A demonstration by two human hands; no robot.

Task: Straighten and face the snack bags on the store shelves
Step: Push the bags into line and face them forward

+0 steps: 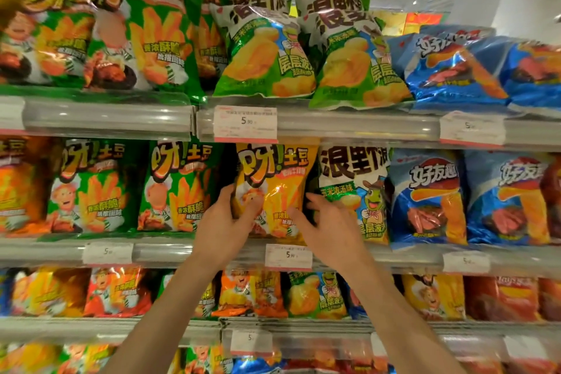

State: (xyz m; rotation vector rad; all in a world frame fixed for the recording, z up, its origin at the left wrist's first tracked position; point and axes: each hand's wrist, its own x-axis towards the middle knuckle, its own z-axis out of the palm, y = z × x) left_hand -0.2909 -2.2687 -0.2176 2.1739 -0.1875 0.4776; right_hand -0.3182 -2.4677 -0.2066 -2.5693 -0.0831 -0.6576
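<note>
A yellow snack bag [282,173] stands upright on the middle shelf [170,252], between a green bag [179,188] and a white-and-green bag [355,185]. My left hand [224,225] grips the yellow bag's lower left edge, thumb on its front. My right hand [328,222] lies at the bag's lower right side, fingers spread and reaching into the gap beside the white-and-green bag.
Rows of green, white-green and blue bags fill the top shelf [349,124]; two white-green bags [352,58] there lean forward. Blue bags [431,197] stand at the right. Price tags [245,124] hang on the shelf rails. Lower shelves hold orange and red bags [252,294].
</note>
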